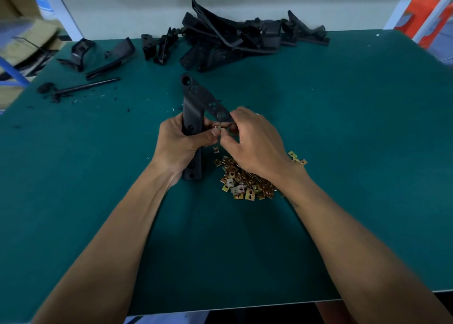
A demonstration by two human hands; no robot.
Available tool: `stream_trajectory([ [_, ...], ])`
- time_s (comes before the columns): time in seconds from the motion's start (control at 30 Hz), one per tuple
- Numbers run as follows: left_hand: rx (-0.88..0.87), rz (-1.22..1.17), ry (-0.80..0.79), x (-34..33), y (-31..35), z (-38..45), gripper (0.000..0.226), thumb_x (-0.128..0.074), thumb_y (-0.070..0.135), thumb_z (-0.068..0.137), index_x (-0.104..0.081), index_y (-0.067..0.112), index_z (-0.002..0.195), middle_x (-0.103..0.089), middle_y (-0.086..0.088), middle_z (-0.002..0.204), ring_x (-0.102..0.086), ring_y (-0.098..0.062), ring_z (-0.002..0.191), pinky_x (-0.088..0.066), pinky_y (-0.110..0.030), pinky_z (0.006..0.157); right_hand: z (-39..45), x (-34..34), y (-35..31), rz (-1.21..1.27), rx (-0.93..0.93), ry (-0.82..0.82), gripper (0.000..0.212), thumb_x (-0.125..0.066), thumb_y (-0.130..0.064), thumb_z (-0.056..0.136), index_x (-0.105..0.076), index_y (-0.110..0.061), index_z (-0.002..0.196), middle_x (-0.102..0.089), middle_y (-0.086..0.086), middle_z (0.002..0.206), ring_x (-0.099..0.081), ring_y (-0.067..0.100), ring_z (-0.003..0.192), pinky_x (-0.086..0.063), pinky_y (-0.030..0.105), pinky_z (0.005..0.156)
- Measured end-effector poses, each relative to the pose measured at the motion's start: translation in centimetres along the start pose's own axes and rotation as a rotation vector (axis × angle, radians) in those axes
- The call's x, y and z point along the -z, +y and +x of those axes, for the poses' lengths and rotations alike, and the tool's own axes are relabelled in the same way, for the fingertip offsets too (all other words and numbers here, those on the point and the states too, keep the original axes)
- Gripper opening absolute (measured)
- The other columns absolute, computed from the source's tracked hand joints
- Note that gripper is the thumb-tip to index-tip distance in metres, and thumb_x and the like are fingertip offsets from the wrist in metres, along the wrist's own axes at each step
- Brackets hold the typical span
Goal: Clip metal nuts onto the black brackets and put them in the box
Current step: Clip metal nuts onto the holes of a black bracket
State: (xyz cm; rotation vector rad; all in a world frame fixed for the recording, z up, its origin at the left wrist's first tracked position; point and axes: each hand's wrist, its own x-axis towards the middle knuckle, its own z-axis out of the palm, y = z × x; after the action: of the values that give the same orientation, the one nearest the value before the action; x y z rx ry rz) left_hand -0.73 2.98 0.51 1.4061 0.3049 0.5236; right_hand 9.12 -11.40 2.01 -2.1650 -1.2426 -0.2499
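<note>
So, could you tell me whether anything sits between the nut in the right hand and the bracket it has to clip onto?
Nothing visible does. The right hand pinches a nut right at the edge of the bracket, which the left hand grips. The loose nuts lie below on the table.

- Green table mat (pixel 355 132) filling most of the frame, near edge running along the bottom.
- Small black crumbs and pale slivers (pixel 103 98) scattered on the mat, left of centre.
- Thin black rod (pixel 85 87) lying at a shallow slant at left, dark lump (pixel 45 87) just beside its left end.
- Cardboard boxes (pixel 27 42) blurred at upper left, beyond the mat's edge.
- Blue bar (pixel 14 72) slanting across the left edge.
- White wall (pixel 122 7) behind the mat, top of frame.
- White upright post (pixel 404 5) at upper right, orange shape (pixel 426 17) just beside it, blurred.
</note>
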Motion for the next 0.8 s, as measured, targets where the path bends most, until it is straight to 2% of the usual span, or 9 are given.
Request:
stream_trajectory([
  [0.07,0.005,0.000,0.025,0.1,-0.1,0.1,0.029,-0.077,-0.008,0.081,-0.062,-0.018,0.103,-0.076,-0.013,0.092,-0.074,-0.024,0.088,-0.059,-0.028,0.077,0.1,0.2,0.0,-0.009,0.020,0.005,0.013,-0.058,-0.031,0.097,-0.054,-0.021,0.090,-0.047,-0.010,0.085,-0.043,0.013,0.074,-0.027,0.028,0.064],
  [0.13,0.007,-0.001,0.035,0.2,0.0,0.0,0.031,-0.078,-0.008,0.080,-0.060,-0.019,0.102,-0.075,-0.012,0.088,-0.073,-0.023,0.085,-0.058,-0.028,0.075,0.1,0.2,0.0,0.014,0.019,-0.005,0.013,-0.057,-0.032,0.098,-0.051,-0.025,0.090,-0.047,-0.011,0.086,-0.043,0.012,0.076,-0.027,0.028,0.062],
  [0.3,0.029,-0.029,0.037,0.1,0.1,-0.2,0.024,-0.080,-0.007,0.076,-0.065,-0.013,0.094,-0.076,-0.009,0.084,-0.073,-0.021,0.080,-0.059,-0.026,0.071,0.0,0.7,-0.1,-0.082,0.056,-0.002,0.019,-0.059,-0.029,0.098,-0.062,-0.011,0.098,-0.056,-0.002,0.091,-0.045,0.016,0.080,-0.027,0.027,0.069],
  [0.4,0.018,-0.049,0.035,-0.1,0.3,-0.3,0.024,-0.082,-0.003,0.074,-0.069,-0.008,0.093,-0.076,-0.011,0.086,-0.073,-0.022,0.081,-0.059,-0.027,0.071,0.1,1.3,-0.1,-0.131,0.112,0.002,0.020,-0.058,-0.028,0.098,-0.061,-0.009,0.098,-0.057,0.001,0.091,-0.046,0.017,0.083,-0.024,0.023,0.073],
  [0.53,-0.011,-0.036,0.031,-0.1,0.2,-0.2,0.029,-0.080,-0.006,0.078,-0.065,-0.017,0.099,-0.077,-0.011,0.086,-0.073,-0.022,0.082,-0.059,-0.028,0.073,0.4,1.7,0.4,-0.063,0.123,-0.036,0.016,-0.055,-0.032,0.099,-0.053,-0.018,0.093,-0.046,-0.007,0.089,-0.042,0.014,0.082,-0.026,0.026,0.071],
  [0.63,-0.025,-0.014,0.036,-0.5,0.3,-0.2,0.023,-0.078,-0.006,0.081,-0.064,-0.017,0.096,-0.076,-0.009,0.083,-0.073,-0.021,0.080,-0.058,-0.027,0.072,0.6,1.7,0.8,-0.021,0.107,-0.088,0.015,-0.053,-0.035,0.099,-0.045,-0.025,0.091,-0.046,-0.010,0.088,-0.044,0.014,0.080,-0.027,0.028,0.066],
  [0.7,-0.034,-0.019,0.048,-0.7,0.5,-0.3,0.013,-0.076,-0.006,0.083,-0.066,-0.011,0.090,-0.075,-0.009,0.080,-0.074,-0.023,0.078,-0.059,-0.026,0.072,0.8,2.1,1.7,0.012,0.065,-0.085,0.011,-0.053,-0.035,0.098,-0.053,-0.026,0.093,-0.049,-0.011,0.089,-0.048,0.011,0.080,-0.031,0.023,0.063],
  [0.8,-0.034,0.004,0.057,-0.9,0.8,-0.6,0.011,-0.074,-0.009,0.084,-0.064,-0.006,0.085,-0.072,-0.009,0.072,-0.075,-0.028,0.072,-0.060,-0.027,0.068,1.1,3.3,3.7,0.048,-0.069,-0.057,0.011,-0.058,-0.031,0.099,-0.064,-0.023,0.102,-0.059,-0.011,0.095,-0.057,0.006,0.086,-0.043,0.020,0.076],
])
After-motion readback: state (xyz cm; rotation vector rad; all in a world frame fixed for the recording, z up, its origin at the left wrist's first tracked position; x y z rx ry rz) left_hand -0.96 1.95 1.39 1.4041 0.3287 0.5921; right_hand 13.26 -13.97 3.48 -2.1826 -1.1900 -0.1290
